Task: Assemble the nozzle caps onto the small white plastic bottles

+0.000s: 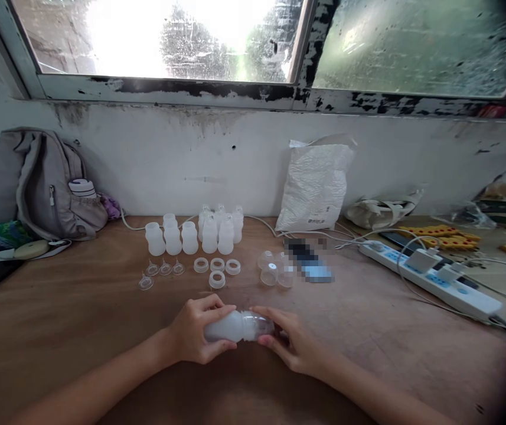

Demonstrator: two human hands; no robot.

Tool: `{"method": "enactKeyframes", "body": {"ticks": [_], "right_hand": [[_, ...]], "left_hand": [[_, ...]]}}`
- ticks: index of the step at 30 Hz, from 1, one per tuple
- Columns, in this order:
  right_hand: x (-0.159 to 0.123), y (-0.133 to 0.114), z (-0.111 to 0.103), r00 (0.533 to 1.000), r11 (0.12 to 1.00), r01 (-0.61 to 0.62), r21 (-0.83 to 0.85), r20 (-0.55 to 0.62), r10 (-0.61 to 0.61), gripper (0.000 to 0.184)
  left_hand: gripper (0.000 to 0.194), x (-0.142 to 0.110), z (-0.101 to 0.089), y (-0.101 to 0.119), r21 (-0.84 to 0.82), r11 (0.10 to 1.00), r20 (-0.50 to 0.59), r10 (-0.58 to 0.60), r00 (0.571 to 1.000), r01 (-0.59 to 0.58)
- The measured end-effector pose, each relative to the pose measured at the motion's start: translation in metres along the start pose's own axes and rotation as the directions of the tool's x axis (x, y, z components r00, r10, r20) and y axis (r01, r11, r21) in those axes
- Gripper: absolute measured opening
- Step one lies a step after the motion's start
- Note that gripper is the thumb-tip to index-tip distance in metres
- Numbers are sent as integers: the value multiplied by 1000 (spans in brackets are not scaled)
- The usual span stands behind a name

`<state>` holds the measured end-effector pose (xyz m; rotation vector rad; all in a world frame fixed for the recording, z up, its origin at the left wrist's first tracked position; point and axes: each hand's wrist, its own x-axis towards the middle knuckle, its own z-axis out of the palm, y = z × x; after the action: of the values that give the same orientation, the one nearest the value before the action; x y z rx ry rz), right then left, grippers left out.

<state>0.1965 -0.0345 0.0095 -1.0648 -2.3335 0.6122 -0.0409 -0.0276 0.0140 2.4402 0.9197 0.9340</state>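
Observation:
A white baby bottle [230,326] with a clear cap [256,326] lies on its side between my hands, near the front of the table. My left hand [202,330] is wrapped round the bottle's body. At the other end, the fingers of my right hand [289,339] close on the clear cap. Beyond them lie several clear nipples [165,268], several white collar rings [217,278] and a cluster of clear caps [271,273]. Several open bottle bodies [172,238] stand behind, beside a group of bottles fitted with nipples and caps [225,234].
A white power strip [430,280] with plugs and cables lies at the right. A partly blurred phone [317,270] lies beside the caps. Against the wall stand a white plastic bag [314,186] and, at the left, a grey backpack [42,183]. Yellow pieces [441,237] lie at the far right.

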Motion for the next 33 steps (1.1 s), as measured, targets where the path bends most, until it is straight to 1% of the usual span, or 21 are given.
{"method": "enactKeyframes", "body": {"ticks": [6,10,13,16,18,20,22,24,26,28,30,31,33], "right_hand": [[-8,-6,-3,989,994,106,-37,-95,-110,41],[-13,-11,-6,975,985,166,-38,-145,-170,46],[-15,-14,-8,971,980,196,-24,-136,-198,51],[-17,-18,-11,967,976,214,-25,-139,-216,53],[-18,-22,-15,969,977,211,3,-132,-209,52],[-19,-27,-19,978,980,186,75,-105,-178,45],[-18,-30,-22,993,981,106,162,-77,-95,36],[-15,-31,-23,998,964,-15,265,-60,32,28],[-8,-29,-21,986,895,-121,429,-53,158,26],[0,-25,-19,969,766,-164,622,-43,242,27],[7,-21,-18,962,648,-144,748,-46,267,29],[10,-20,-19,964,607,-122,785,-52,260,30],[13,-20,-23,974,562,-76,824,-58,218,33]], "left_hand": [[50,1,-8,16,132,990,-36,45,998,-40],[50,1,-14,30,163,984,-47,78,996,-69],[49,2,-19,39,156,986,-35,67,997,-61],[48,1,-22,46,129,991,4,23,1000,-24],[50,-1,-22,48,111,994,8,14,1000,-15],[53,-3,-19,48,86,996,-15,23,1000,-21],[55,-3,-15,46,25,1000,-33,7,999,-6],[54,0,-10,44,-78,995,-28,-62,998,60],[50,7,-5,42,-176,973,-13,-152,988,147],[48,15,0,40,-232,945,12,-234,972,230],[50,20,6,40,-272,916,59,-289,956,294],[51,21,8,40,-298,900,96,-304,948,318],[52,20,11,40,-353,875,146,-300,943,333]]}}
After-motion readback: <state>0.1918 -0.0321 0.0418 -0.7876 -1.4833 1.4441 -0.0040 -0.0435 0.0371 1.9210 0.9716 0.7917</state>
